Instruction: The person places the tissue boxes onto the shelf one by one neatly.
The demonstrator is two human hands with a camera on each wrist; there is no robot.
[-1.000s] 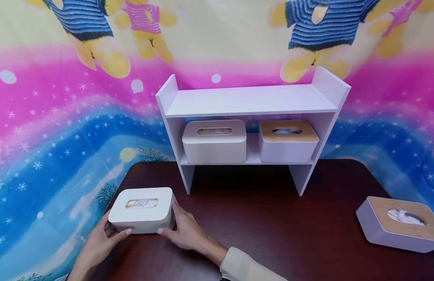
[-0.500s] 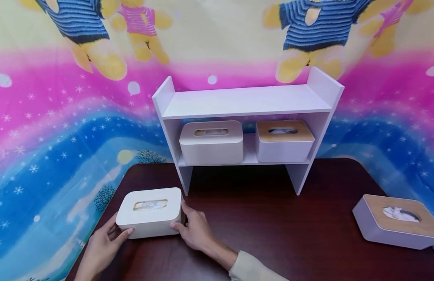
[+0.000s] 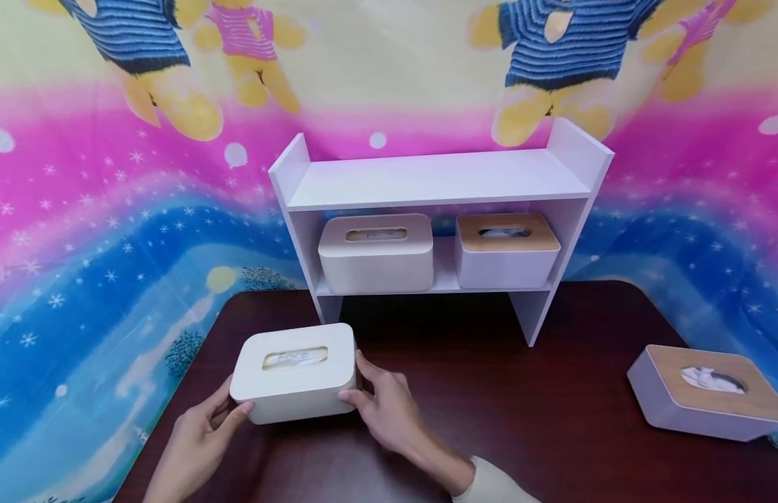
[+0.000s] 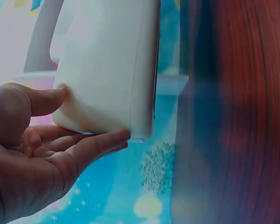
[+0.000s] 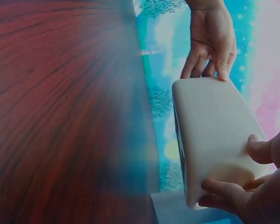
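A cream tissue box point(image 3: 294, 377), with a packet marked "Face" showing in its slot, is held between both hands above the table, left of centre in the head view. My left hand point(image 3: 200, 440) grips its left end, thumb on the front wall and fingers at the end. At the right end, my right hand point(image 3: 395, 412) holds it with the thumb in front and the fingers along the side. Both wrist views show the box's long wall, with the left hand point(image 4: 42, 149) and the right hand point(image 5: 256, 186) touching opposite ends.
A white two-tier shelf point(image 3: 439, 178) stands at the table's back. Its lower tier bears a larger cream tissue box point(image 3: 376, 269) and a wood-lidded white tissue box point(image 3: 508, 269). Another wood-lidded tissue box point(image 3: 697, 409) sits at the right of the dark table point(image 3: 489, 391).
Both hands have carried the cream tissue box to the right, and it has come up off the table. The head view has shifted slightly; the shelf and the other boxes stay put.
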